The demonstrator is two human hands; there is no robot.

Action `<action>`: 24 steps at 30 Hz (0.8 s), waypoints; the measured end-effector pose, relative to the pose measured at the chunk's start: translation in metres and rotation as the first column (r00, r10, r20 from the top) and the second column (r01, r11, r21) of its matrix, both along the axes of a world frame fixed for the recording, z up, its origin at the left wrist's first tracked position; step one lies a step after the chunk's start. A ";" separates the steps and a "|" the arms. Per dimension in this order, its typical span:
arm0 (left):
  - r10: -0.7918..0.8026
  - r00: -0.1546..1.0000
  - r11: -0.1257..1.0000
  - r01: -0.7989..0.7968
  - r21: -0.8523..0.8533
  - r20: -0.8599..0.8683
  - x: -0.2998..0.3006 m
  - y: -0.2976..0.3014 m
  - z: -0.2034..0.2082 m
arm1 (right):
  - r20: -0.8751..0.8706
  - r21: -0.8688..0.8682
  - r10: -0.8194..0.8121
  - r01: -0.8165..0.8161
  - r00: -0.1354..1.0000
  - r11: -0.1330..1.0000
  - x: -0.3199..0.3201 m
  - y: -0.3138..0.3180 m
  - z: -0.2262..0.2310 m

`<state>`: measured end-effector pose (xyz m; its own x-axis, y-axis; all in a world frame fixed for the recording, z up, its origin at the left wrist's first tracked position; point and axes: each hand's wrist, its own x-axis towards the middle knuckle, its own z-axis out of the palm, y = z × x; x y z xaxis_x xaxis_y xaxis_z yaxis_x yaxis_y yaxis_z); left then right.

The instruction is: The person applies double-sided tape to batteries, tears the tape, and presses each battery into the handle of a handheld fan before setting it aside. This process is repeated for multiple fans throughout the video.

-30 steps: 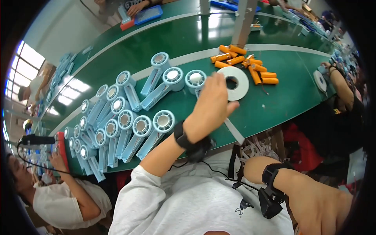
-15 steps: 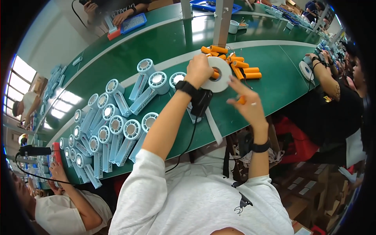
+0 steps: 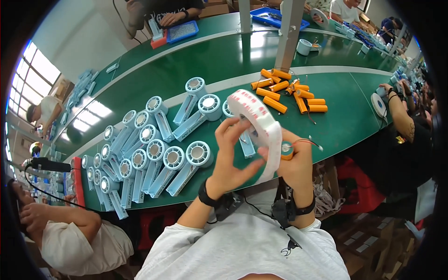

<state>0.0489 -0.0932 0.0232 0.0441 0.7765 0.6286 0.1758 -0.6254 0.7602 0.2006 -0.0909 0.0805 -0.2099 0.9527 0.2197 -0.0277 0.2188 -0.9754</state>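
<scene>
My left hand (image 3: 233, 156) grips the white tape roll (image 3: 255, 122); my right hand (image 3: 293, 161) pinches one orange cylindrical battery (image 3: 286, 150). More loose batteries (image 3: 289, 93) wait untaped on the green bench (image 3: 196, 60).

cardboard boxes (image 3: 373, 242) | brown | floor, lower right, beside the person's stool
</scene>
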 end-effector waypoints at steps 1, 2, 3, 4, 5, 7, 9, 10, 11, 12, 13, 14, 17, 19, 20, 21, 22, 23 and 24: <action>0.126 0.990 0.991 -0.123 0.056 -0.059 0.003 -0.004 0.000 | -0.022 -0.131 0.093 -0.095 0.995 0.987 -0.002 -0.001 0.003; 0.249 0.963 0.964 -0.237 0.119 -0.105 0.006 -0.007 0.001 | -0.016 -0.125 0.084 -0.086 0.996 0.988 -0.004 -0.001 0.003; 0.366 0.920 0.922 -0.339 0.186 -0.138 0.010 -0.010 0.002 | 0.054 0.010 0.128 -0.129 0.990 0.992 -0.007 -0.001 0.000; 0.334 0.935 0.932 -0.308 0.192 -0.120 0.006 -0.011 0.006 | 0.139 0.145 0.137 -0.157 0.981 0.977 -0.006 0.000 -0.001; 0.338 0.881 0.939 -0.291 0.184 -0.332 -0.007 -0.009 0.010 | 0.166 0.150 0.182 -0.207 0.969 0.967 -0.004 0.003 -0.004; 0.343 0.774 0.939 -0.282 0.196 -0.533 -0.012 -0.007 0.021 | 0.128 0.141 0.208 -0.225 0.970 0.964 0.001 0.004 -0.007; 0.347 0.762 0.937 -0.258 0.235 -0.547 -0.011 -0.006 0.027 | 0.073 0.150 0.138 -0.148 0.988 0.977 0.000 0.002 -0.009; 0.335 0.765 0.940 -0.227 0.257 -0.551 -0.012 -0.004 0.029 | -0.036 0.098 0.014 -0.010 0.999 0.995 -0.004 -0.002 -0.008; 0.304 0.788 0.947 -0.187 0.263 -0.536 -0.012 -0.001 0.030 | -0.145 0.030 -0.112 0.118 0.983 0.993 -0.003 -0.005 -0.008; 0.322 0.794 0.938 -0.194 0.287 -0.516 -0.012 0.003 0.030 | -0.134 0.040 -0.153 0.160 0.979 0.986 0.005 -0.007 -0.008; 0.344 0.795 0.929 -0.209 0.306 -0.500 -0.014 0.005 0.029 | -0.139 0.048 -0.166 0.174 0.976 0.984 0.009 -0.009 -0.009; 0.368 0.792 0.918 -0.227 0.325 -0.487 -0.012 0.007 0.029 | -0.147 0.054 -0.176 0.185 0.973 0.981 0.013 -0.012 -0.010; 0.348 0.776 0.915 -0.159 0.369 -0.527 0.000 0.013 0.023 | -0.040 0.125 -0.216 0.219 0.976 0.968 0.011 -0.012 -0.015; 0.352 0.757 0.911 -0.142 0.388 -0.550 0.004 0.014 0.023 | 0.194 0.255 -0.248 0.195 0.949 0.947 0.005 -0.008 -0.017; 0.369 0.757 0.913 -0.184 0.365 -0.539 0.005 0.014 0.024 | 0.193 0.252 -0.243 0.192 0.951 0.949 0.005 -0.008 -0.017; 0.386 0.755 0.912 -0.226 0.342 -0.530 0.006 0.013 0.025 | 0.164 0.192 -0.244 0.212 0.956 0.958 0.005 -0.008 -0.016; 0.403 0.753 0.910 -0.268 0.317 -0.521 0.005 0.013 0.025 | 0.135 0.131 -0.247 0.229 0.960 0.964 0.005 -0.009 -0.015; 0.405 0.750 0.909 -0.271 0.315 -0.523 0.002 0.011 0.025 | 0.106 0.068 -0.251 0.245 0.962 0.967 0.004 -0.009 -0.015; 0.420 0.728 0.902 -0.272 0.335 -0.542 -0.001 0.009 0.026 | 0.104 0.068 -0.250 0.244 0.963 0.967 0.000 -0.006 -0.015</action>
